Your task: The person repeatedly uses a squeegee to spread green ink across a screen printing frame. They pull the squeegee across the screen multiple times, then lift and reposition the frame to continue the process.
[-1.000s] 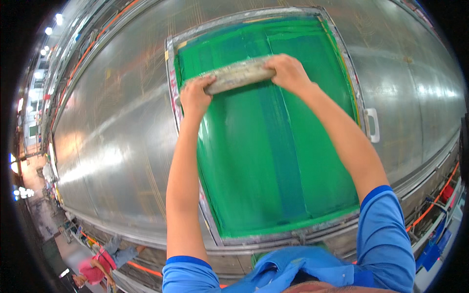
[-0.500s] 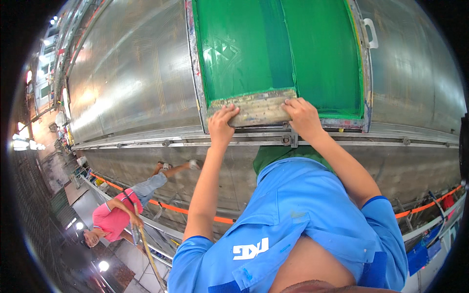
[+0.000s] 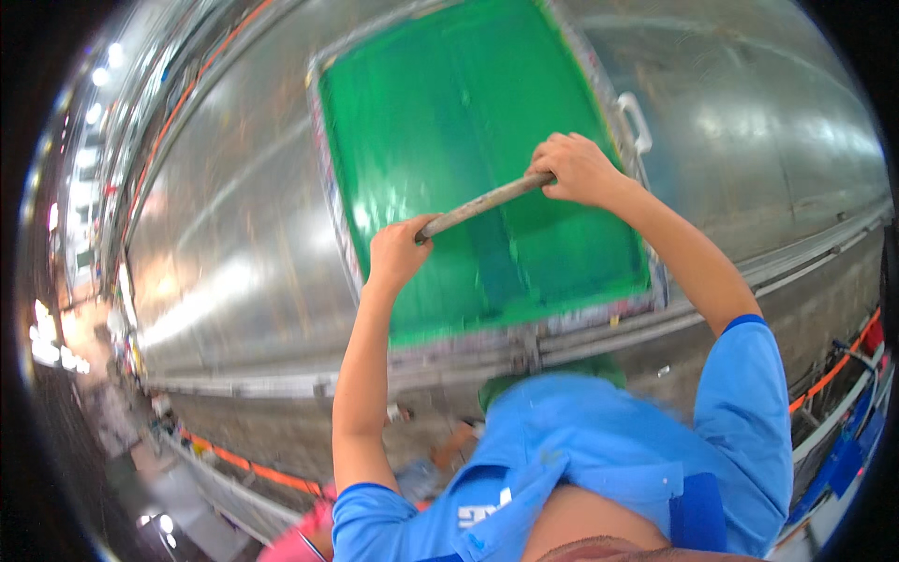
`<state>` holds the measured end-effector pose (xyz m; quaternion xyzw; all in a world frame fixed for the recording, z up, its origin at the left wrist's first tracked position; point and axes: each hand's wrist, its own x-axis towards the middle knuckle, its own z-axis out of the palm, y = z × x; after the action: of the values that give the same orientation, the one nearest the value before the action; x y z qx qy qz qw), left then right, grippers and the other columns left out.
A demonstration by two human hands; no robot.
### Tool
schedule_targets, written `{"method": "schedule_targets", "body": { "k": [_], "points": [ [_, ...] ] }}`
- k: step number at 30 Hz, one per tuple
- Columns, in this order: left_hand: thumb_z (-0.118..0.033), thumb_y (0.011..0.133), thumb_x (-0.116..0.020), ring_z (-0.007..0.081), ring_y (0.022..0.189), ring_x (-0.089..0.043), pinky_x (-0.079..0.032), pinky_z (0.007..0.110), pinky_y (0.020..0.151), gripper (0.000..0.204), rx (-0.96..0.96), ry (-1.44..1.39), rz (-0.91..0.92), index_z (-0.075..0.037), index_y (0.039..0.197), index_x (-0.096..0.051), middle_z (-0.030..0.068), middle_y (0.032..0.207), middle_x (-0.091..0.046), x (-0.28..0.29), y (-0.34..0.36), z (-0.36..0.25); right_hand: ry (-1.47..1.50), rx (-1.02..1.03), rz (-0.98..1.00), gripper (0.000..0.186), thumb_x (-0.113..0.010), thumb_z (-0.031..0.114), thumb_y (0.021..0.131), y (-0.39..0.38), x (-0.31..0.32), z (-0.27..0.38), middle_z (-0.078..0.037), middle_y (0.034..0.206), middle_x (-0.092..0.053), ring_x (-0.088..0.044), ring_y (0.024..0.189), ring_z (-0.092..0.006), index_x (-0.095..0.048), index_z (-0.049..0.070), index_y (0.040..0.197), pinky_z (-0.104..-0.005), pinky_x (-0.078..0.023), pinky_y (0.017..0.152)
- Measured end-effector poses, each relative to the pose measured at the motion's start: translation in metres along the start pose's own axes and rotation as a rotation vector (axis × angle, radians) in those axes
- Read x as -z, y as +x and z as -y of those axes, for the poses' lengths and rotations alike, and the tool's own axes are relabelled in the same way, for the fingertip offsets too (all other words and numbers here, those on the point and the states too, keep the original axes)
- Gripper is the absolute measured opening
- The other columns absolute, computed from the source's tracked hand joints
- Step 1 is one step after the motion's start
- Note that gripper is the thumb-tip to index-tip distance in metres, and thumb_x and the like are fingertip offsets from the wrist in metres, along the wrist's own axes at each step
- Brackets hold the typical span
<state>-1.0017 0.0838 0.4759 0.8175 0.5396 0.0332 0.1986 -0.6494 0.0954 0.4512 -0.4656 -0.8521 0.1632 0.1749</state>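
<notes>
Both my hands grip a long wooden squeegee (image 3: 487, 200) above a printing screen covered in wet green ink (image 3: 421, 103). My left hand (image 3: 399, 251) is closed round its near left end. Farther away and higher in the picture, my right hand (image 3: 576, 169) is wrapped round the other end, so the squeegee slants. It shows nearly edge-on, and whether its lower edge touches the ink I cannot tell. The screen's frame (image 3: 328, 178) is ink-stained along its sides.
The screen lies on a long metal table (image 3: 243, 197), with a rail (image 3: 234, 385) along its near edge. A white handle (image 3: 636, 122) stands beside the frame's right side. Low on the left, a co-worker's pink shirt (image 3: 304, 539) shows near an orange strap (image 3: 257, 471).
My hands have lifted the squeegee off the screen's near edge and carried it farther away over the ink, tipping it edge-on. The view has turned, and the co-worker is now mostly hidden.
</notes>
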Motion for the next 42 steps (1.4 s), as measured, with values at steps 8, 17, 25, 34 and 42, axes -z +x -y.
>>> {"method": "schedule_targets", "body": {
  "k": [8,17,25,34,42],
  "points": [
    [-0.021,0.080,-0.068,0.0307,0.094,-0.070,-0.055,0.046,0.080,0.038,-0.097,0.076,-0.235,-0.028,0.117,-0.071,0.0065,0.100,-0.074,0.010,0.362,0.056,-0.251,-0.205,-0.107,0.031,-0.069,0.015,0.072,0.205,0.042,-0.243,-0.009,0.098,-0.071,-0.065,0.096,-0.0306,-0.074,0.014,0.102,-0.0457,-0.051,0.082],
    [-0.022,0.073,-0.073,0.0273,0.105,-0.069,-0.054,0.041,0.090,0.053,-0.120,0.093,-0.094,-0.028,0.126,-0.069,0.0075,0.113,-0.074,0.037,0.524,0.067,-0.202,-0.332,-0.220,0.024,-0.070,0.019,0.066,0.281,0.057,-0.344,-0.017,0.085,-0.073,-0.071,0.087,-0.0350,-0.077,0.011,0.088,-0.0449,-0.056,0.080],
    [-0.009,0.068,-0.072,0.0271,0.108,-0.066,-0.053,0.039,0.091,0.054,-0.119,0.086,-0.073,-0.030,0.118,-0.073,0.0000,0.118,-0.071,-0.020,0.370,0.008,-0.250,-0.348,-0.154,0.033,-0.071,0.011,0.069,0.149,0.020,-0.259,-0.011,0.102,-0.069,-0.064,0.103,-0.0317,-0.074,0.011,0.102,-0.0437,-0.051,0.092],
    [0.000,0.073,-0.067,0.0239,0.112,-0.063,-0.052,0.039,0.088,0.051,-0.148,0.041,-0.068,-0.029,0.114,-0.074,-0.0048,0.123,-0.069,-0.112,0.057,-0.075,-0.051,-0.360,0.027,0.049,-0.075,0.004,0.064,-0.127,-0.017,-0.049,-0.011,0.112,-0.067,-0.061,0.109,-0.0303,-0.069,0.005,0.113,-0.0396,-0.051,0.096],
    [0.000,0.068,-0.071,0.0244,0.114,-0.061,-0.050,0.041,0.087,0.057,-0.044,-0.060,0.050,-0.029,0.118,-0.073,-0.0034,0.124,-0.068,-0.148,-0.129,-0.150,0.071,-0.283,0.145,0.038,-0.080,0.013,0.068,-0.264,-0.002,0.051,-0.010,0.099,-0.067,-0.063,0.096,-0.0297,-0.070,0.002,0.104,-0.0383,-0.053,0.087]
  ]
}}
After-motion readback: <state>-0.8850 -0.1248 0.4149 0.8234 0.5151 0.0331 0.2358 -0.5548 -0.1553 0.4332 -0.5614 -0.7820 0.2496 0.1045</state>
